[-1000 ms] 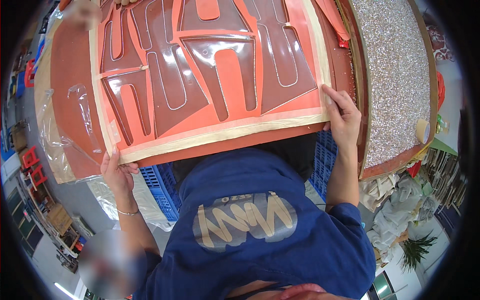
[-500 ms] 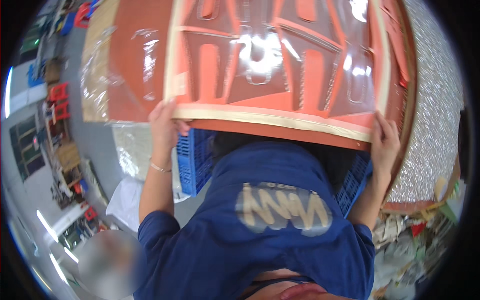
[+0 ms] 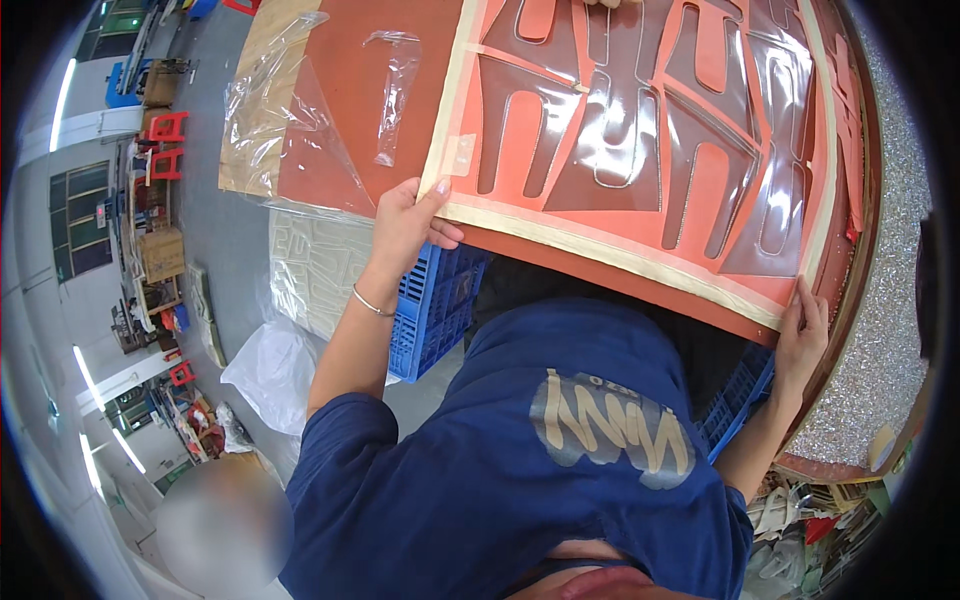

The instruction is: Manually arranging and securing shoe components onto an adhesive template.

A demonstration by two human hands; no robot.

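Smooth grey floor (image 3: 215,130) runs left of the reddish-brown tabletop (image 3: 345,80). Flat along its front edge lies one coral sheet (image 3: 690,195) with clear, glossy plastic panels (image 3: 625,130), bordered by a cream fabric-like strip (image 3: 600,245). Two blue slatted plastic crates (image 3: 435,310) show below. The left hand (image 3: 408,225) holds the sheet's near left corner, thumb above, fingers curled under; the right hand's (image 3: 802,328) fingers lie close together at the near right corner, whether pinching I cannot tell.

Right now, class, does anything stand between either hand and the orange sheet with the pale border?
Nothing visible does: the left hand and right hand each touch a near corner of the orange sheet, at its pale border.
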